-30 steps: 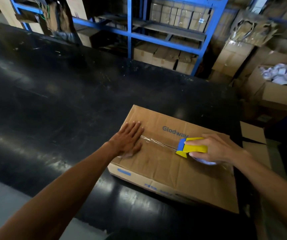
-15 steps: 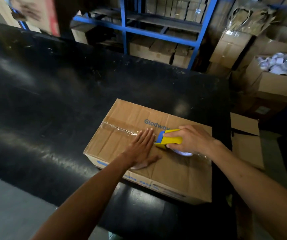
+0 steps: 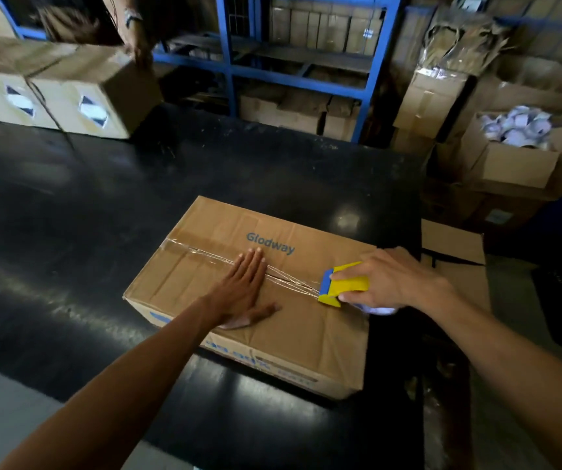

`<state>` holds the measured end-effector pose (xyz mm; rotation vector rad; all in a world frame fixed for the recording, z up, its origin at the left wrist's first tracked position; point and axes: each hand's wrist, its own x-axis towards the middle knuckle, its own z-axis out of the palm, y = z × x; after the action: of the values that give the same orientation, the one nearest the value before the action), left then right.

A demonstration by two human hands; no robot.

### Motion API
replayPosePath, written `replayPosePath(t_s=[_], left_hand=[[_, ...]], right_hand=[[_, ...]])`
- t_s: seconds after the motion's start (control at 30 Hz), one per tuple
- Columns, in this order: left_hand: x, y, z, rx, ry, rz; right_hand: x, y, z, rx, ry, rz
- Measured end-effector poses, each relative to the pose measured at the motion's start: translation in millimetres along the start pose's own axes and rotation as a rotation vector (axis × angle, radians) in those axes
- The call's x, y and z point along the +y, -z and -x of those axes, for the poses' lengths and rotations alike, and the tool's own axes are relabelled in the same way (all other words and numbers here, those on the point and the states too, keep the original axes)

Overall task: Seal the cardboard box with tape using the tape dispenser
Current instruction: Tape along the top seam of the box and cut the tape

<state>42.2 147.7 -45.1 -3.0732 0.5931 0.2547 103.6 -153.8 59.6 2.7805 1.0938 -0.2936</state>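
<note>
The black table point(image 3: 69, 205) carries the cardboard box point(image 3: 306, 327) at centre, clear tape point(image 3: 198, 251) along its seam toward 10 o'clock. My left hand point(image 3: 245, 290) presses flat and spread on the seam; at 3 o'clock my right hand point(image 3: 388, 279) grips the yellow tape dispenser point(image 3: 344, 288) against the box top.

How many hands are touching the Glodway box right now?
2. The left hand lies flat on the box top; the right hand holds the tape dispenser near its right edge.

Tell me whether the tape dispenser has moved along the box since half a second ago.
Yes. The dispenser was just below the Glodway print; it is now well to its right, near the box's right edge.
</note>
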Motion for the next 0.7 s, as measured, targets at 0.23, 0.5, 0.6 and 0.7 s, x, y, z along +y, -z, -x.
replayPosePath(t_s=[0.23, 0.5, 0.6, 0.7], left_hand=[[97, -15, -33, 0.116, -0.088, 0.108], [92, -12, -29, 0.049, -0.089, 0.034], [92, -10, -28, 0.039, -0.09, 0.033], [92, -8, -28, 0.023, -0.105, 0.033]], right_hand=[[4, 2, 4, 0.04, -0.004, 0.011], [19, 2, 26, -0.001, 0.037, -0.009], [49, 2, 64, -0.086, -0.007, 0.011], [73, -12, 97, -0.129, -0.087, -0.039]])
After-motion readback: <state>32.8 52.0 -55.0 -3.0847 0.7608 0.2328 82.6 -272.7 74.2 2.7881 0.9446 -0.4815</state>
